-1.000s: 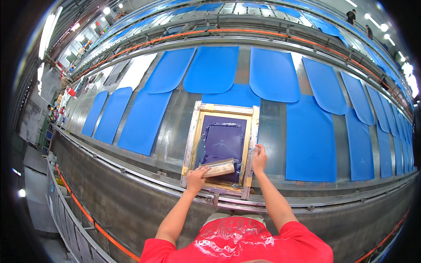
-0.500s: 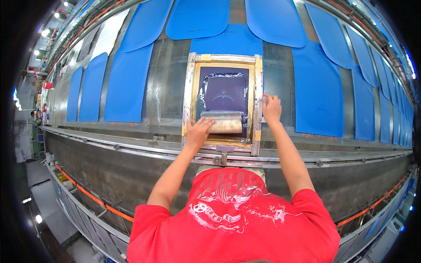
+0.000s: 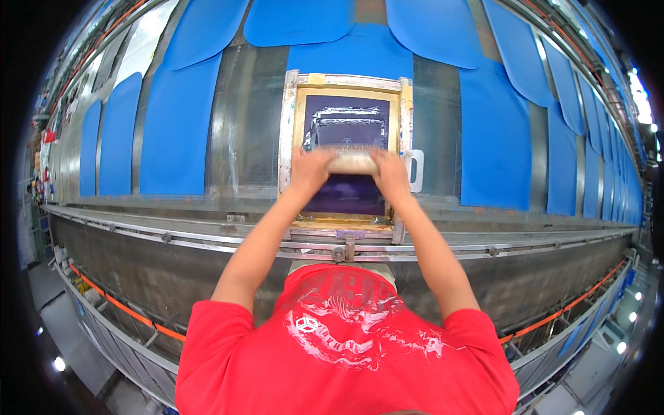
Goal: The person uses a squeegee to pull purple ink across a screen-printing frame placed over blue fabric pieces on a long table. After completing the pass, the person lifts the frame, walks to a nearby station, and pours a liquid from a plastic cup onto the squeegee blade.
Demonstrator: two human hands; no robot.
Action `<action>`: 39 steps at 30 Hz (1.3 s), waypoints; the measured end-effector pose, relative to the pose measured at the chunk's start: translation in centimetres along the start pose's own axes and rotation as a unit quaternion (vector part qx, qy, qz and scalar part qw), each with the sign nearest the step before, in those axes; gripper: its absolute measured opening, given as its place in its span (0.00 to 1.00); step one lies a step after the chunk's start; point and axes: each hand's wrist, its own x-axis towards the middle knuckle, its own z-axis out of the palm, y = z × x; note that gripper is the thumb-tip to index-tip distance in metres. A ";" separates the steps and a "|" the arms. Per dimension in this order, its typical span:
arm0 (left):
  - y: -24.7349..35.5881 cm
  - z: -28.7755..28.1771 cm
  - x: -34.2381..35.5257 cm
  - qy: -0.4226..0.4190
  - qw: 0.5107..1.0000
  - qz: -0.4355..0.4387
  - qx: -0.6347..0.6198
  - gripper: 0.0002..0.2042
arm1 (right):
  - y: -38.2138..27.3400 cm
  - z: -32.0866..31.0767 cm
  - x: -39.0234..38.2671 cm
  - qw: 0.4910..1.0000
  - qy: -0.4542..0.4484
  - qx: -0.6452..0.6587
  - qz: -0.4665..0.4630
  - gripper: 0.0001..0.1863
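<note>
A printing screen [image 3: 288, 131] with a pale, stained wooden frame lies over a blue fabric piece [image 3: 351, 52] in front of me. Across its dark mesh [image 3: 346, 197] stands a squeegee [image 3: 351, 164] with a pale wooden grip, a little blurred by motion. My left hand [image 3: 310, 170] is closed round its left end, and my right hand [image 3: 391, 174] holds the right end. Wet, shiny ink [image 3: 349, 111] rims the far part of the mesh. A white handle [image 3: 416, 171] sticks out from the frame's right side, beside my right hand. The squeegee's blade is mostly hidden.
Several blue fabric pieces lie flat along the long table, such as one on the left [image 3: 176, 131] and one on the right [image 3: 494, 138]. A metal rail [image 3: 207, 242] with a clamp [image 3: 340, 253] runs along the near edge, below the screen.
My right hand has left the frame's right side and taken hold of the squeegee. The squeegee has moved away from me, up the mesh, with my left hand on it.
</note>
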 end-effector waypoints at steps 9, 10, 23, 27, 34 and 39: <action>-0.8 -3.0 5.0 0.001 1.000 -0.006 -0.024 0.19 | 1.6 -2.7 6.1 0.998 -0.021 -0.063 -0.008 0.20; -1.7 -2.6 7.8 -0.014 1.000 -0.024 0.007 0.17 | 2.7 -2.6 8.4 0.998 0.013 -0.060 -0.018 0.19; 1.4 -1.1 -3.7 -0.027 1.000 -0.007 -0.008 0.23 | -2.8 -2.2 -3.3 0.998 -0.050 -0.034 0.023 0.25; -0.9 -1.9 5.9 0.000 1.000 -0.010 -0.014 0.19 | 1.8 -2.7 5.4 0.997 0.017 -0.072 -0.001 0.22; -0.4 -1.7 7.3 -0.071 0.995 -0.071 0.025 0.17 | 2.3 -0.5 6.0 0.999 -0.019 -0.021 0.026 0.21; 2.2 -0.7 -2.7 -0.048 0.998 -0.040 -0.010 0.19 | -1.7 -1.1 -3.8 0.999 -0.039 -0.006 0.013 0.24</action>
